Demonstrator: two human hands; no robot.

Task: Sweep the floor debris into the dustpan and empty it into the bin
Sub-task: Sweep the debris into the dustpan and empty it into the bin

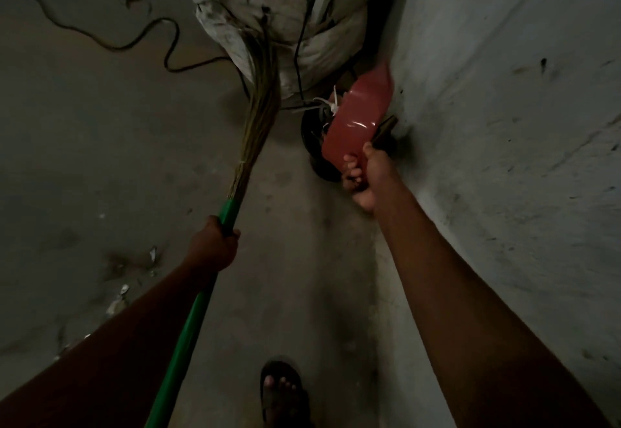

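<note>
A person's right hand (364, 175) grips the red dustpan (359, 115), tilted over a dark bin (314, 140) beside the wall (504, 125), apparently emptying it. The left hand (215, 242) is wrapped round the green-handled broom (232, 205), its bristles far left of the bin. Scraps (122, 289) on the near-left floor suggest more sweeping next.
</note>
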